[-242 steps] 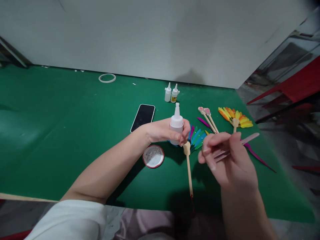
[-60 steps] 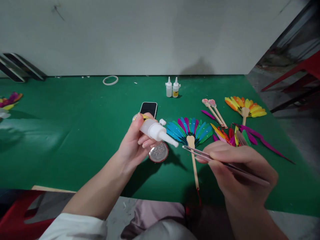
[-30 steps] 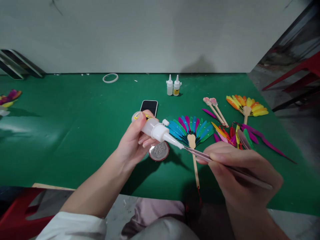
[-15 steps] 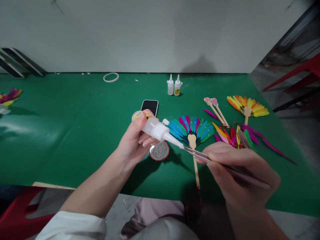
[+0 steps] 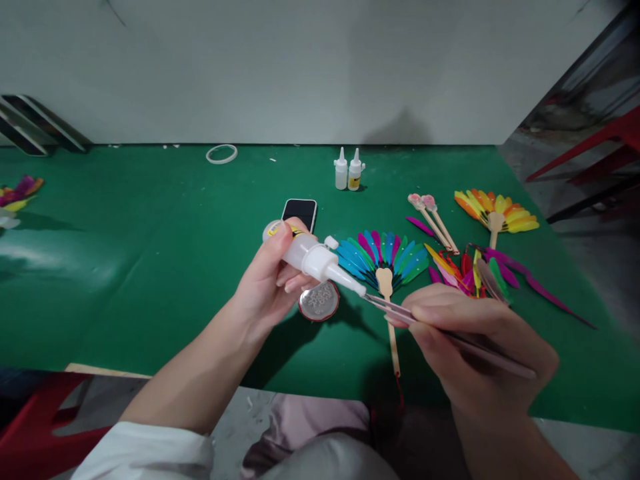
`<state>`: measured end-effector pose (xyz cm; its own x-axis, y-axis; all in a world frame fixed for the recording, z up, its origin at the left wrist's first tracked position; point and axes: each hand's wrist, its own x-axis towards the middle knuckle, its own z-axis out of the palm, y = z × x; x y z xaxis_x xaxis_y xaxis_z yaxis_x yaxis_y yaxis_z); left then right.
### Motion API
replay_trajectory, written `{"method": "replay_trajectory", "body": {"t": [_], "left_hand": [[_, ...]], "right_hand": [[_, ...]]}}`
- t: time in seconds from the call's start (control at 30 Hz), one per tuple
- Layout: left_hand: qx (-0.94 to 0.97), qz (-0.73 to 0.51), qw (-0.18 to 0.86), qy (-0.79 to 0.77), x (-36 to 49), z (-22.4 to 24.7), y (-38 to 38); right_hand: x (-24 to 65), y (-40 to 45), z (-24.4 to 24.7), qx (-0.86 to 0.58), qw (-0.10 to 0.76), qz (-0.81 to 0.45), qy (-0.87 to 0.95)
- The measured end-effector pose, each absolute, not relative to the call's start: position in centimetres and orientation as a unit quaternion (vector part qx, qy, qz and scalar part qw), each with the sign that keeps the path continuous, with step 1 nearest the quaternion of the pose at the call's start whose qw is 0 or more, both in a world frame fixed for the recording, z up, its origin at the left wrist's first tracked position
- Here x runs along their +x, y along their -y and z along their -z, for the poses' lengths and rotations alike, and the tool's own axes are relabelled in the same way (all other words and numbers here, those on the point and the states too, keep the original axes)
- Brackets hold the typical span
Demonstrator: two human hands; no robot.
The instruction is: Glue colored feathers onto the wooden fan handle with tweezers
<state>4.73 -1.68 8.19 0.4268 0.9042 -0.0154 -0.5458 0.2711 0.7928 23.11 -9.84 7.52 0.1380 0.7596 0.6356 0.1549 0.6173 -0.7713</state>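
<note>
My left hand (image 5: 273, 277) is wrapped round a white glue bottle (image 5: 313, 259), its nozzle tilted down to the right. Between the fingers of my right hand (image 5: 475, 340) are metal tweezers (image 5: 400, 312), their tips at the end of the nozzle. Anything between the tips is too small to make out. Behind and below the hands lies a feather fan (image 5: 384, 280) in blue, green and purple, with a wooden handle. A round tin (image 5: 319, 302) with small pale pieces sits under the bottle, partly hidden by my left hand.
A phone (image 5: 301, 212) lies beyond my left hand. Two small bottles (image 5: 349, 172) stand farther back. On the right are a yellow-orange fan (image 5: 496, 217), wooden sticks (image 5: 434, 220) and loose feathers (image 5: 465, 270). A white ring (image 5: 221, 155) is near the wall.
My right hand and the tweezers have shifted very slightly left against the nozzle tip. My left hand and the bottle are nearly still.
</note>
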Motion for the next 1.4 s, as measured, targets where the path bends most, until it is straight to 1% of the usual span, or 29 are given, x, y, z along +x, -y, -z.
{"method": "replay_trajectory", "body": {"t": [0.33,0.57,0.8,1.03,1.27,1.4], "left_hand": [[0.384,-0.478,0.751,-0.246,4.7,-7.9,1.6],[0.384,-0.478,0.754,-0.237,4.7,-7.9,1.7],[0.386,-0.479,0.751,-0.24,4.7,-7.9,1.7],[0.382,-0.48,0.749,-0.252,4.7,-7.9,1.7],[0.391,-0.468,0.759,-0.23,4.9,-7.4,1.7],[0.417,-0.466,0.741,-0.245,4.8,-7.1,1.9]], "right_hand": [[23.0,9.7,-7.4,-0.35,0.659,-0.286,0.601],[22.9,9.8,-7.4,-0.358,0.678,-0.26,0.587],[23.0,9.7,-7.3,-0.358,0.67,-0.256,0.598],[22.8,9.7,-7.4,-0.361,0.685,-0.23,0.59],[22.9,9.4,-7.0,-0.367,0.69,-0.227,0.582],[22.9,9.4,-7.1,-0.367,0.689,-0.239,0.577]]}}
